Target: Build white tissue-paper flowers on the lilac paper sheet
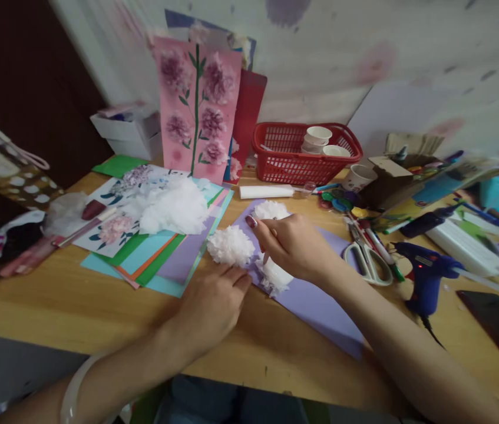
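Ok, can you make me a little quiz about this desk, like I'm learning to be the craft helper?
1. Count: how many ruffled white paper flowers can you see close around the right hand?

2. True or false: in the picture, the blue glue gun is to the right of the scissors.

3. Choose one: what colour is the sheet beneath the right hand?
A) orange
B) purple
C) black

Key: 1. three; 2. true; 3. B

The left hand [214,301] lies palm down; the right hand [296,246] curls.
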A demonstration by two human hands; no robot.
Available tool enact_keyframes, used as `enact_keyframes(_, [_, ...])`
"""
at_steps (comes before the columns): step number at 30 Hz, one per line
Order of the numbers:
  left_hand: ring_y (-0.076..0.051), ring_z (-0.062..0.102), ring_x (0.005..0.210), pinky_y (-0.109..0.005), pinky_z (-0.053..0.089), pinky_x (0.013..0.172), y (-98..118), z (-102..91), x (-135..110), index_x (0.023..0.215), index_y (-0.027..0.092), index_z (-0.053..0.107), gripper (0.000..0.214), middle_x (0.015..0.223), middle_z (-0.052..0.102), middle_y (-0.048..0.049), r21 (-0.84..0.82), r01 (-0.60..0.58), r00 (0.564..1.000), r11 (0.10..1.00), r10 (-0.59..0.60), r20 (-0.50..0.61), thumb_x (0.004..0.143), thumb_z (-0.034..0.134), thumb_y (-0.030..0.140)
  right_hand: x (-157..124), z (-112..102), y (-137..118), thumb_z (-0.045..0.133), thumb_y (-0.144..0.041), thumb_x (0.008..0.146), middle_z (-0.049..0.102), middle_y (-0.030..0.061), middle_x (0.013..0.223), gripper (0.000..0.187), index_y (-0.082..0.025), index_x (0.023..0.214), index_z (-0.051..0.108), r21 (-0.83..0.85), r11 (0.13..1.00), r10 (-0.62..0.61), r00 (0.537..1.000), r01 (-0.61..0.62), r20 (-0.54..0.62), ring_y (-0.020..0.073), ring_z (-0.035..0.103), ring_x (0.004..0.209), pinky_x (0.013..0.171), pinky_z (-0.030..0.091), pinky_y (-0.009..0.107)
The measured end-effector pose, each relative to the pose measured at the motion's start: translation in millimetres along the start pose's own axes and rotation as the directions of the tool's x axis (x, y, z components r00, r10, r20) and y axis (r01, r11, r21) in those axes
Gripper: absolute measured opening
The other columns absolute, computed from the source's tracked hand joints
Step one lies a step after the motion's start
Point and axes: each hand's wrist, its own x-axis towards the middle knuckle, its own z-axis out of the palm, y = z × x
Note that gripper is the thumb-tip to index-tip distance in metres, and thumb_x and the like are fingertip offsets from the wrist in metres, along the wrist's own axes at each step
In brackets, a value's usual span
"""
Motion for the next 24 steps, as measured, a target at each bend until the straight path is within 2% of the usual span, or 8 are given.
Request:
enact_keyframes(3, [-0.030, 0.063, 0.111, -0.041, 0.058, 0.087, 1.3, 4.1, -3.9, 0.126, 0.007, 0.062, 0.040, 0.125, 0.067, -0.0145, 0.079, -0.066, 0.992, 0.995, 0.057, 0.116, 0.088, 0.048, 0.005, 5.9, 6.0, -2.8, 0.030, -0.042, 0.100, 0.040, -0.0022, 0.044, 0.054, -0.018, 0.052, 0.041, -0.068, 0.998, -0.012, 1.000, 0.012, -0.001, 0.0076, 0.025, 0.042, 0.052, 0.016, 0.030])
enact_keyframes(7, [-0.030, 0.066, 0.109, -0.038, 0.061, 0.078, 2.1, 2.8, -4.6, 0.129, 0.005, 0.060, 0.043, 0.126, 0.067, -0.0175, 0.134, -0.101, 0.976, 0.986, 0.072, 0.204, 0.088, 0.046, 0.002, 15.4, 15.4, -7.0, 0.037, -0.041, 0.099, 0.031, -0.0037, 0.048, 0.052, -0.018, 0.053, 0.043, -0.184, 0.983, -0.009, 0.999, 0.018, 0.049, 0.0092, 0.016, 0.048, 0.053, 0.016, 0.031])
enact_keyframes(11, [-0.030, 0.065, 0.111, -0.036, 0.061, 0.077, 1.0, 1.5, -3.9, 0.131, 0.002, 0.057, 0.044, 0.129, 0.064, -0.0209, 0.183, -0.163, 0.967, 0.969, 0.121, 0.223, 0.088, 0.047, 0.003, 22.3, 18.4, -7.9, 0.039, -0.043, 0.098, 0.028, -0.0044, 0.049, 0.052, -0.018, 0.053, 0.041, -0.198, 0.980, 0.017, 0.994, 0.005, 0.110, 0.0092, 0.016, 0.048, 0.053, 0.017, 0.030])
enact_keyframes(16, [-0.028, 0.068, 0.104, -0.032, 0.060, 0.073, -0.3, 3.5, -2.3, 0.128, 0.003, 0.060, 0.045, 0.124, 0.067, -0.0208, 0.187, -0.164, 0.972, 0.969, 0.126, 0.198, 0.084, 0.048, 0.002, 25.3, 11.5, -6.5, 0.032, -0.053, 0.099, 0.027, -0.0045, 0.044, 0.060, -0.020, 0.049, 0.034, -0.144, 0.989, 0.044, 0.997, -0.034, 0.069, 0.0085, 0.019, 0.044, 0.051, 0.018, 0.029])
enact_keyframes(20, [-0.027, 0.069, 0.104, -0.030, 0.059, 0.071, -0.4, 5.7, -2.7, 0.125, 0.005, 0.062, 0.049, 0.124, 0.068, -0.0211, 0.160, -0.154, 0.976, 0.975, 0.125, 0.176, 0.079, 0.048, -0.001, 24.6, 4.6, -10.3, 0.023, -0.062, 0.098, 0.037, -0.0019, 0.041, 0.067, -0.020, 0.048, 0.039, -0.127, 0.992, 0.023, 0.999, -0.018, 0.035, 0.0084, 0.028, 0.040, 0.051, 0.019, 0.030])
enact_keyframes(24, [-0.028, 0.069, 0.107, -0.030, 0.059, 0.071, -0.4, 5.9, -3.3, 0.132, 0.004, 0.057, 0.054, 0.127, 0.065, -0.0229, 0.160, -0.150, 0.969, 0.976, 0.112, 0.222, 0.079, 0.048, 0.000, 24.5, 0.7, -16.2, 0.018, -0.065, 0.098, 0.043, 0.0003, 0.041, 0.070, -0.020, 0.048, 0.039, -0.128, 0.992, 0.021, 1.000, -0.019, 0.009, 0.0085, 0.032, 0.039, 0.050, 0.019, 0.030])
